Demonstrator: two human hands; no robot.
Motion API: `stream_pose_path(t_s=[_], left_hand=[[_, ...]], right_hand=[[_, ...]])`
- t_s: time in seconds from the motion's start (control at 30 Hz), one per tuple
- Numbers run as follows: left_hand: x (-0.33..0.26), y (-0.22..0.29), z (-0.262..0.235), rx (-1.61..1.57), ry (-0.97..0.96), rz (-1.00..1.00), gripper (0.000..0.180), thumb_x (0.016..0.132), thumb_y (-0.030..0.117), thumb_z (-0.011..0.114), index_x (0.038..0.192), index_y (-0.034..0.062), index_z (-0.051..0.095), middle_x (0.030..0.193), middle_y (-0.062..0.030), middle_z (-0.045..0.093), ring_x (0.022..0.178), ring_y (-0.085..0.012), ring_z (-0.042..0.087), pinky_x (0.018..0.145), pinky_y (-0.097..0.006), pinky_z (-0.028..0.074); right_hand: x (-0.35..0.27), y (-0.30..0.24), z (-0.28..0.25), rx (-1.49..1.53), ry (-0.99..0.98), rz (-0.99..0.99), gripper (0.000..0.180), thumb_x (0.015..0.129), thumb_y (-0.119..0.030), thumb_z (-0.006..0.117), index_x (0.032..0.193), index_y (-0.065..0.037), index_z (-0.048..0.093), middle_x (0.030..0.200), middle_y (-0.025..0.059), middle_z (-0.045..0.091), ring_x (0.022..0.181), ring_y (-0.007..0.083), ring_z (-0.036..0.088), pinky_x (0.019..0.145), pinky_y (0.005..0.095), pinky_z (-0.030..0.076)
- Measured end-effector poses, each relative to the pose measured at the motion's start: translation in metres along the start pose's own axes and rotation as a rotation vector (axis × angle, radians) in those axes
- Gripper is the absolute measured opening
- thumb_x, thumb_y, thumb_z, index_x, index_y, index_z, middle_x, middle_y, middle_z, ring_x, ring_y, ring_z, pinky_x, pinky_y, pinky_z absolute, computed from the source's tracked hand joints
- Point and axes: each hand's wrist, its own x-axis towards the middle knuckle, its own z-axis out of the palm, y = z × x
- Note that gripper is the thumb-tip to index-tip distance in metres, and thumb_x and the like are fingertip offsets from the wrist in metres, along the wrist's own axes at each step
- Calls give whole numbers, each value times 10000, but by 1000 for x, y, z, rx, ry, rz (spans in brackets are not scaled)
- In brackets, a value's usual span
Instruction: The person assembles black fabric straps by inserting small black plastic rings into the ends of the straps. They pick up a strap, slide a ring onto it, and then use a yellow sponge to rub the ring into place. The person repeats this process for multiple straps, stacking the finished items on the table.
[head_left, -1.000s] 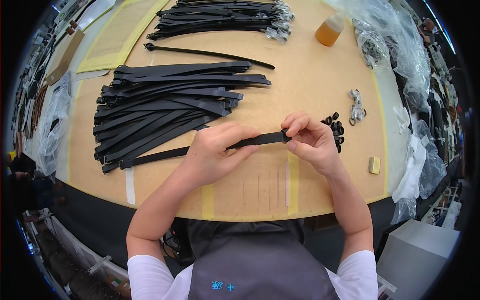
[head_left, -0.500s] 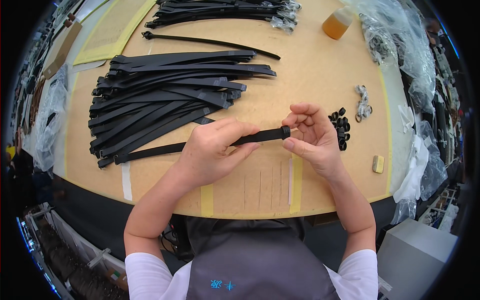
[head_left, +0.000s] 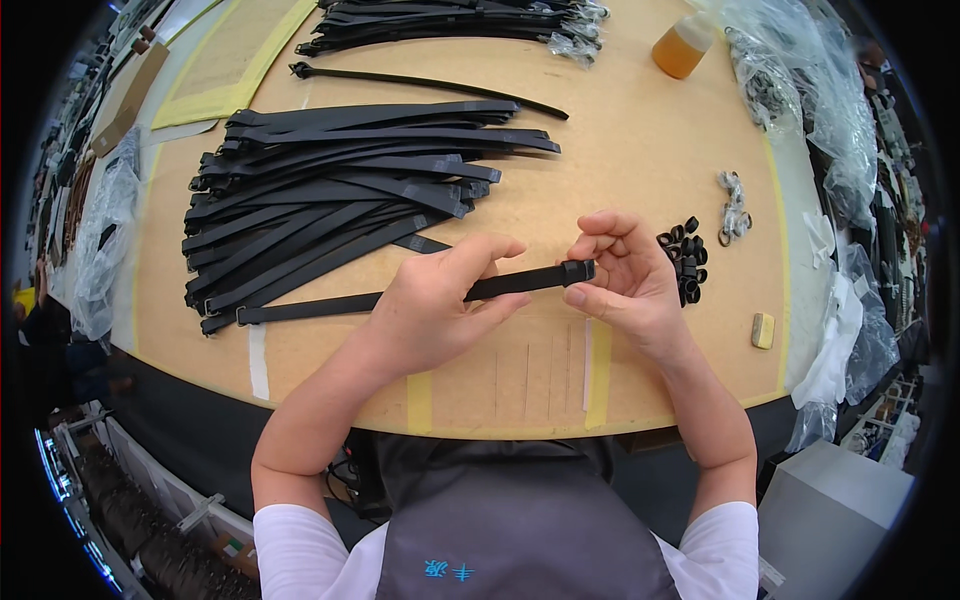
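A black strap (head_left: 420,296) is gripped by both hands' fingers, a small loop (head_left: 577,271) now seated on its 3 o'clock end.

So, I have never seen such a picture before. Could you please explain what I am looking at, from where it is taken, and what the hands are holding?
There is no machine here, only a person working with two bare hands. The camera sits on the person's head and looks down, and its wide lens bends the edges round. The left hand grips a long black strap near its middle. The right hand pinches a small black loop at the strap's end. On the wooden table lie a pile of black straps, a heap of small black rings, a few metal clips, an amber bottle and clear plastic bags.
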Motion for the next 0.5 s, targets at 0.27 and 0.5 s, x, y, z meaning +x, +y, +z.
stream_pose_path(t_s=[0.27,0.5], left_hand=[[6,11,4,84,-190,156,508,774,87,836,1250,75,662,887,-130,706,717,-265,696,621,-343,570],[6,9,14,93,-115,180,308,761,43,837,1035,6,702,791,-104,666,657,-228,648,567,-313,506]], right_hand=[[-2,-8,13,51,-75,231,470,872,7,758,1285,-23,536,1081,35,620,1024,84,616,851,242,554],[-7,-7,3,-49,-79,106,326,932,-76,733,1214,4,592,1089,56,680,1012,92,643,861,246,530]])
